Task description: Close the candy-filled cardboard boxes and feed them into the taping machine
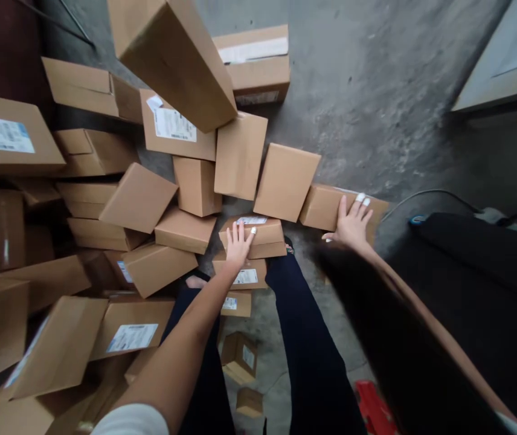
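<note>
My left hand (239,243) rests with fingers spread on a small cardboard box (270,237) that has a white label on its far side. Beneath that box sits another labelled box (253,275), close to my feet. On the right, my right hand (353,225) lies with fingers apart on top of a second cardboard box (322,205); white coverings show on several fingertips. Between the two hands, a bit farther off, a plain box (287,181) lies tilted on the floor, beside another plain box (241,156).
Many cardboard boxes (138,196) are heaped on the left. A tall box (177,63) rises at the back. Grey concrete floor (353,90) spreads ahead. A cable (426,192) runs by a black object (480,260) on the right. A red object (373,405) lies low down.
</note>
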`<state>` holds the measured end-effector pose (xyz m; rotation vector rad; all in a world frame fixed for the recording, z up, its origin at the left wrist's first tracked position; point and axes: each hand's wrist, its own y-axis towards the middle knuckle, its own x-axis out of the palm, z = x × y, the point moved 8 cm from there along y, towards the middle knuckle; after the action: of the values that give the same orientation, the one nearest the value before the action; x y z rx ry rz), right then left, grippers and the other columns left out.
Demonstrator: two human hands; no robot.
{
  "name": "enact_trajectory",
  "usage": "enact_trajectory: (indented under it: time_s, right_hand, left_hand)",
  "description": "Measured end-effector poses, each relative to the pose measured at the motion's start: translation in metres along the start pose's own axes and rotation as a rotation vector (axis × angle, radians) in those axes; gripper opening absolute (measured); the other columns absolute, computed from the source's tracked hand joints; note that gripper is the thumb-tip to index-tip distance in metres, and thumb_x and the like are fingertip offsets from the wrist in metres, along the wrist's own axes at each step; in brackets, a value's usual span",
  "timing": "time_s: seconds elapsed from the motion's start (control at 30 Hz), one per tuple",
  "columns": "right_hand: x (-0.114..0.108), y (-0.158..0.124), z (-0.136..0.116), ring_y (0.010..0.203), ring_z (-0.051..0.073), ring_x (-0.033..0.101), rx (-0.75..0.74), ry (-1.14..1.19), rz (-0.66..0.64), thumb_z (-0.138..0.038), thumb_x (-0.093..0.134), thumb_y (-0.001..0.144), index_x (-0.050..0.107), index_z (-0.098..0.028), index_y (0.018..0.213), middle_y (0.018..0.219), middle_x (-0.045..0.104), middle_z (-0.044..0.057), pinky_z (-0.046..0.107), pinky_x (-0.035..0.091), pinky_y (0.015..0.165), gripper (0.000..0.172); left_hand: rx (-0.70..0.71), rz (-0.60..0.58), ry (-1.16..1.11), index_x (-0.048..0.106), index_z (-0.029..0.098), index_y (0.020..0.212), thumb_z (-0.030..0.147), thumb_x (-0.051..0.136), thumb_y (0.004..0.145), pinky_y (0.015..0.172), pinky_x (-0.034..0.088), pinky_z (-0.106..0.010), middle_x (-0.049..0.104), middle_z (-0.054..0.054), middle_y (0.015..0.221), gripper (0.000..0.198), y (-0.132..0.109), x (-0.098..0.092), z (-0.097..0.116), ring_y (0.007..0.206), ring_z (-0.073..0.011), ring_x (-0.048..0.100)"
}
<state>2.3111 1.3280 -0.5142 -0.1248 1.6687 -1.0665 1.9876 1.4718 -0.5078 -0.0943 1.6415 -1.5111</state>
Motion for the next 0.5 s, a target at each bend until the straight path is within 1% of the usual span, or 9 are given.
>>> enact_trajectory:
  time_s: [0.07,0.13,0.2,0.23,0.3,0.37,0.43,0.5]
  right_hand:
    - [0.002,0.012,0.003,0.146,0.061,0.0,-0.035,-0.013,0.034,-0.06,0.078,0.073,-0.002,0.001,0.159,0.156,-0.009,0.045,0.076,0.013,0.108,0.132]
    - [0.003,0.02,0.008,0.145,0.062,-0.003,-0.135,-0.042,0.021,-0.06,0.081,0.069,-0.002,0.003,0.158,0.155,-0.011,0.045,0.076,0.013,0.107,0.137]
    - [-0.002,0.028,0.014,0.144,0.062,-0.002,-0.222,-0.079,-0.003,-0.062,0.083,0.064,-0.002,0.003,0.158,0.156,-0.011,0.044,0.076,0.013,0.107,0.142]
    - [-0.007,0.032,0.015,0.144,0.062,0.001,-0.25,-0.095,-0.01,-0.063,0.083,0.062,-0.001,0.003,0.158,0.157,-0.008,0.044,0.075,0.015,0.107,0.144]
    - [-0.023,0.041,0.014,0.143,0.06,0.011,-0.269,-0.11,-0.007,-0.064,0.083,0.059,0.001,0.0,0.159,0.157,0.001,0.042,0.071,0.021,0.106,0.144]
    - [-0.041,0.048,0.01,0.14,0.057,0.022,-0.255,-0.107,0.002,-0.066,0.083,0.057,0.007,-0.003,0.16,0.155,0.015,0.041,0.066,0.028,0.104,0.143]
    - [-0.06,0.049,0.01,0.136,0.053,0.031,-0.217,-0.081,0.017,-0.07,0.082,0.056,0.016,-0.005,0.16,0.15,0.026,0.04,0.061,0.032,0.101,0.139]
    - [-0.076,0.043,0.019,0.132,0.051,0.037,-0.172,-0.014,0.023,-0.079,0.076,0.053,0.028,-0.007,0.158,0.143,0.036,0.041,0.06,0.034,0.096,0.136]
  left_hand:
    - [0.012,-0.018,-0.009,0.023,0.019,0.161,0.029,0.096,0.054,0.122,0.001,-0.068,0.0,-0.027,0.167,0.13,0.003,0.009,-0.003,0.154,-0.0491,-0.002]
    - [0.039,-0.027,-0.009,0.023,0.02,0.161,0.029,0.092,0.059,0.121,0.001,-0.068,0.003,-0.026,0.168,0.124,0.003,0.013,-0.004,0.155,-0.0483,-0.001]
    - [0.056,-0.022,0.001,0.023,0.021,0.161,0.03,0.089,0.062,0.121,0.003,-0.068,0.007,-0.026,0.168,0.119,0.003,0.013,-0.005,0.155,-0.0481,0.006]
    - [0.062,-0.011,0.004,0.023,0.021,0.161,0.03,0.088,0.064,0.121,0.004,-0.068,0.01,-0.026,0.167,0.118,0.004,0.011,-0.005,0.154,-0.0483,0.01]
    - [0.074,0.013,0.005,0.021,0.02,0.161,0.028,0.087,0.064,0.121,0.006,-0.067,0.016,-0.029,0.165,0.118,0.004,0.005,-0.004,0.152,-0.0494,0.018]
    - [0.088,0.019,0.012,0.021,0.02,0.161,0.027,0.087,0.063,0.119,0.01,-0.068,0.022,-0.03,0.163,0.119,0.001,-0.004,-0.002,0.149,-0.0509,0.022]
    - [0.103,0.003,0.018,0.021,0.022,0.161,0.029,0.088,0.06,0.117,0.015,-0.068,0.027,-0.03,0.16,0.122,-0.007,-0.016,0.0,0.147,-0.0527,0.025]
    - [0.102,-0.006,-0.001,0.019,0.023,0.162,0.037,0.092,0.054,0.115,0.019,-0.069,0.029,-0.031,0.159,0.131,-0.021,-0.034,-0.004,0.145,-0.0542,0.028]
